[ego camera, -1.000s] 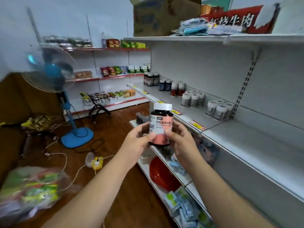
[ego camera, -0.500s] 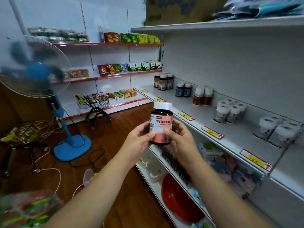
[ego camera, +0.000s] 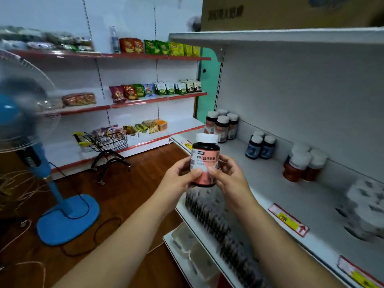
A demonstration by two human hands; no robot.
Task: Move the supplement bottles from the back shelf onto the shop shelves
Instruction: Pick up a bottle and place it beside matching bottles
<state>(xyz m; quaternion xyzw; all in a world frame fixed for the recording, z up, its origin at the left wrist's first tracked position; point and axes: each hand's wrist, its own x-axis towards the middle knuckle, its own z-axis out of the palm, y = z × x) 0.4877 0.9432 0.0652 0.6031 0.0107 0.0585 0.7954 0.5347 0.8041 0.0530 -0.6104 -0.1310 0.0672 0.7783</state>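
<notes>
Two hands, left hand [ego camera: 178, 178] and right hand [ego camera: 229, 177], grip the upright supplement bottle [ego camera: 204, 161] between them.

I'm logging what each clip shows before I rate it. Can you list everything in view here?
held bottle: one, dark, pink label, white cap, in front of the side shelf
pink-label bottles: at least three, far end of that shelf
blue bottles: about three, dark blue, next along
red-brown bottles: about three, white caps, nearer still
white tubs: count unclear, blurred, shelf's near end
price tags: three, yellow and red, shelf's front edge
cardboard box: one, brown, top shelf
snack packets: many, mixed colours, back shelves
wire basket: one, black, floor by those shelves
fan: one, blue, floor at left
left hand: one, grips the bottle's left side
right hand: one, grips its right side
</notes>
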